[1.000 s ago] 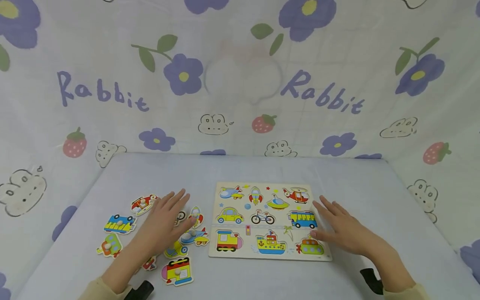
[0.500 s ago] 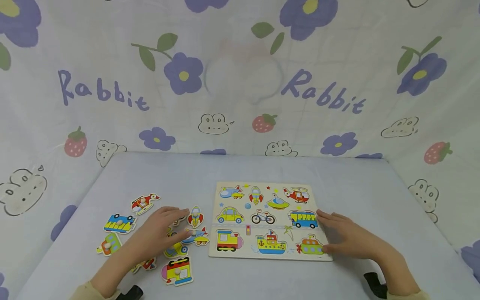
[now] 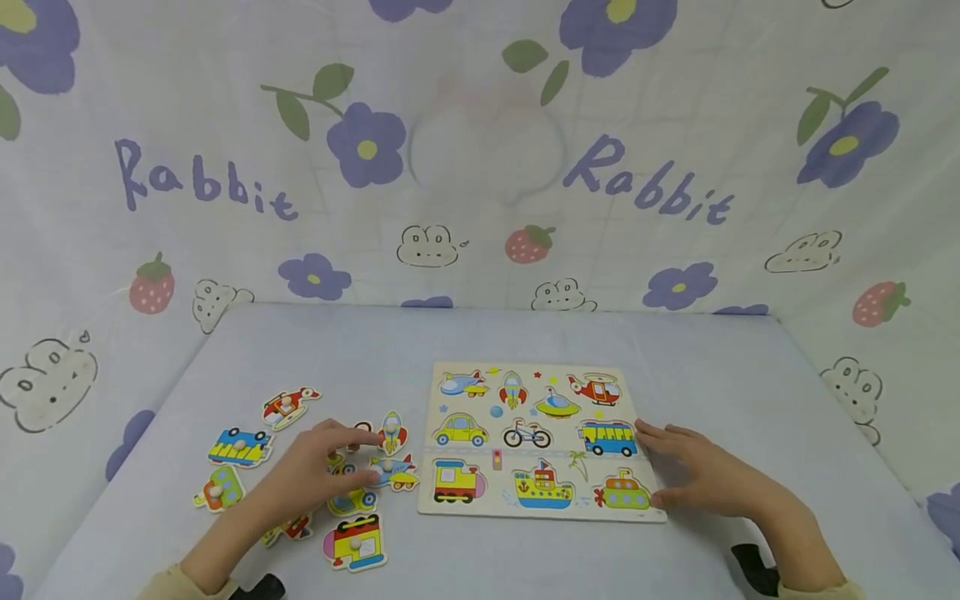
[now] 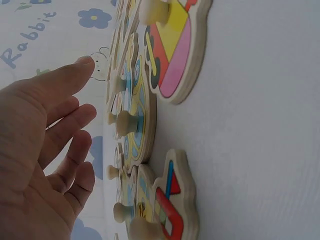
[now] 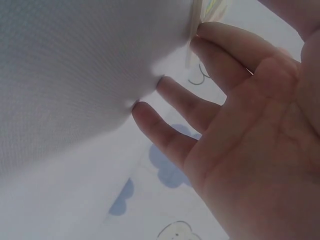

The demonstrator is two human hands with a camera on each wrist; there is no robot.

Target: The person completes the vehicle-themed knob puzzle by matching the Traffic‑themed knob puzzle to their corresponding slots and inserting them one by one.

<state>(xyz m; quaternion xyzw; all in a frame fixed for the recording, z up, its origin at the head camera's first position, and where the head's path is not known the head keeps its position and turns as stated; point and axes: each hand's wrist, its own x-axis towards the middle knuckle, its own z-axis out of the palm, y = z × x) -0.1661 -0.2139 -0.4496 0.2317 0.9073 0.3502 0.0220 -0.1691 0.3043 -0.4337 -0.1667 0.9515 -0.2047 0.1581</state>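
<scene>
My left hand (image 3: pixel 309 468) hovers over the loose knobbed puzzle pieces, its thumb and index finger apart. Nearest to its fingertips are the airplane piece (image 3: pixel 401 474) and the rocket piece (image 3: pixel 392 431). Partly under the hand lies the yellow car piece (image 3: pixel 358 502). In the left wrist view, nothing sits between the loosely bent fingers, and wooden knobs such as the car's knob (image 4: pixel 127 123) stick up beside them. My right hand (image 3: pixel 697 477) touches the right edge of the wooden puzzle board (image 3: pixel 525 509), fingertips along that edge and thumb near its lower corner.
Around the left arm lie a train piece (image 3: pixel 356 546), a helicopter piece (image 3: pixel 285 408), a bus piece (image 3: pixel 240 448) and a submarine piece (image 3: pixel 220 490). The bicycle and ship pieces are partly hidden by the arm. A patterned cloth (image 3: pixel 480 167) hangs behind the table.
My left hand has lowered and drawn back toward the pieces, its fingers bending near the airplane piece. My right hand has come down to the board's right edge.
</scene>
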